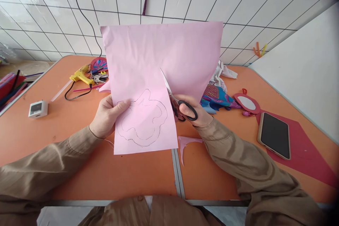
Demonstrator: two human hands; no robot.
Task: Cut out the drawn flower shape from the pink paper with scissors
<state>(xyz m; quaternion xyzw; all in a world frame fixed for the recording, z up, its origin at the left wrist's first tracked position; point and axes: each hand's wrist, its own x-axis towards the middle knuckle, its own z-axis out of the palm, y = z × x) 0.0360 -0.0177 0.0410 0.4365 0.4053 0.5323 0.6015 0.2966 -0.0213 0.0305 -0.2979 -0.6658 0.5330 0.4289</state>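
A large pink sheet of paper (164, 49) is held up before me, with a pumpkin-like outline drawn in dark line on its lower part. My left hand (107, 114) pinches the sheet's left edge, thumb on the front beside the drawing; its other fingers are hidden behind. My right hand (192, 110) grips scissors (169, 86) with black handles. One silver blade lies over the front of the paper, pointing up and left, to the right of the outline. A cut runs from the bottom edge up to the scissors. The other blade is hidden behind the sheet.
A yellow glue gun (81, 75), keys (100, 77) and a small white box (38, 108) lie at left on the orange table (143, 180). A phone (274, 135) rests on red paper (304, 152) at right, near colourful cloth (219, 97). A pink scrap (185, 142) lies below the scissors.
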